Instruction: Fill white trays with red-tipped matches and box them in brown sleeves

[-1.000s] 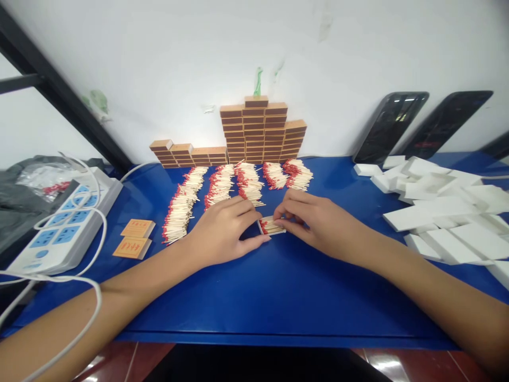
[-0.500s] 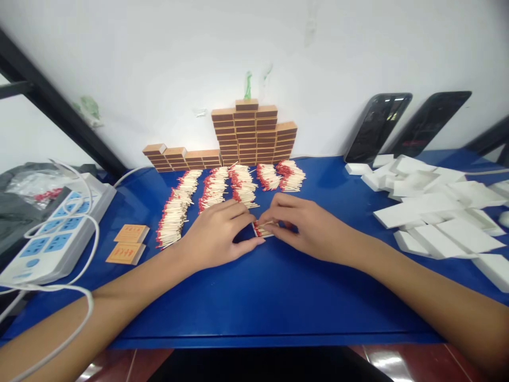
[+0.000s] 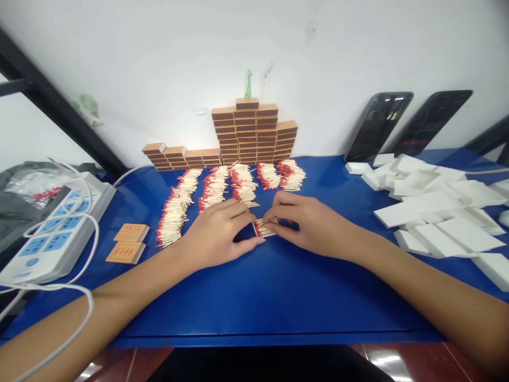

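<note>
A small white matchbox tray [image 3: 259,234] lies on the blue table between my hands, with red-headed matches [image 3: 265,227] in it. My left hand [image 3: 222,233] steadies the tray's left end, its thumb at the near corner and fingers at the far one. Over the right end, my right hand [image 3: 308,223] pinches matches at the tray, its fingertips hiding that end. Just beyond my hands lie rows of loose matches [image 3: 243,183], heads mostly to the left.
Closed matchboxes [image 3: 246,132] are stacked along the wall. Two orange matchboxes [image 3: 126,252] and a power strip [image 3: 59,228] with white cables are at left. White empty trays [image 3: 429,204] pile up at right, before two dark phone-like panels [image 3: 377,127].
My right fingers have shifted slightly up and right, so more of the matches in the tray show. My left hand stays in place.
</note>
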The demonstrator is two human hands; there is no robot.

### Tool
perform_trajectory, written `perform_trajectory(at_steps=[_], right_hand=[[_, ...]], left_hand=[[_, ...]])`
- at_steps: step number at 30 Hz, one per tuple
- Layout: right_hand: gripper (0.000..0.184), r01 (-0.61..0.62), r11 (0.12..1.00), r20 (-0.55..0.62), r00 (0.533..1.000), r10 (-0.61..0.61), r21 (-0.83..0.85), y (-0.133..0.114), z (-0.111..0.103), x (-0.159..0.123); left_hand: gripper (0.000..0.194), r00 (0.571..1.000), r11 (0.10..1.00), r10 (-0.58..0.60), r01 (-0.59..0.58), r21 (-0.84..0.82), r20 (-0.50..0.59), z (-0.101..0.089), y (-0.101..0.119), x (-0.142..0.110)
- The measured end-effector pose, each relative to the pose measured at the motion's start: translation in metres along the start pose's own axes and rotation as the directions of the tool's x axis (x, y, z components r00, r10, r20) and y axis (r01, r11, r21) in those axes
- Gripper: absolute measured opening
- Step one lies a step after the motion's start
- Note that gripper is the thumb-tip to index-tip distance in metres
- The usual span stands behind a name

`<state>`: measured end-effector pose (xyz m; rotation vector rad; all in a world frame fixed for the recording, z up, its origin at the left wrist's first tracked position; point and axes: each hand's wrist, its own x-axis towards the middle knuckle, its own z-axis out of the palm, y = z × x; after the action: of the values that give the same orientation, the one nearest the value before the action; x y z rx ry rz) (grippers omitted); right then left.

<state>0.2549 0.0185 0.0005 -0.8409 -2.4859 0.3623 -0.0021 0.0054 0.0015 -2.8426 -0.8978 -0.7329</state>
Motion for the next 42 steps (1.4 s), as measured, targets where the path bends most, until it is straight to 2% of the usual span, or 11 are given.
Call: perform_trajectory(at_steps=[7,9,12,16,29,42], right_hand=[[0.014,-0.087,0.996,-0.014,0.996,0.087,0.020,0.008,-0.006,0.003],[0.017,-0.121,0.992,-0.071,0.990,0.119,-0.023,0.020,-0.013,0.004],[0.016,-0.260,0.954,-0.189,0.955,0.230,-0.152,0.044,-0.023,0.004],[0.014,-0.340,0.918,-0.165,0.936,0.311,-0.205,0.070,-0.028,0.002],[0.022,-0.314,0.936,-0.035,0.949,0.312,-0.160,0.079,-0.026,0.000],[0.024,-0.217,0.974,-0.058,0.975,0.214,-0.060,0.055,-0.028,0.003]], left_hand=[[0.032,1.000,1.000,-0.001,0.001,-0.001,-0.014,-0.001,-0.001,-0.001],[0.032,1.000,1.000,-0.001,0.001,-0.003,-0.018,-0.001,-0.002,0.000],[0.032,1.000,1.000,-0.001,0.001,0.004,-0.015,0.000,-0.002,-0.001],[0.033,1.000,1.000,-0.001,0.001,0.019,-0.014,0.001,-0.002,-0.001],[0.037,1.000,1.000,-0.022,0.022,0.014,0.018,0.001,-0.002,-0.001],[0.033,1.000,0.999,-0.028,0.028,0.023,-0.005,0.000,-0.002,-0.001]])
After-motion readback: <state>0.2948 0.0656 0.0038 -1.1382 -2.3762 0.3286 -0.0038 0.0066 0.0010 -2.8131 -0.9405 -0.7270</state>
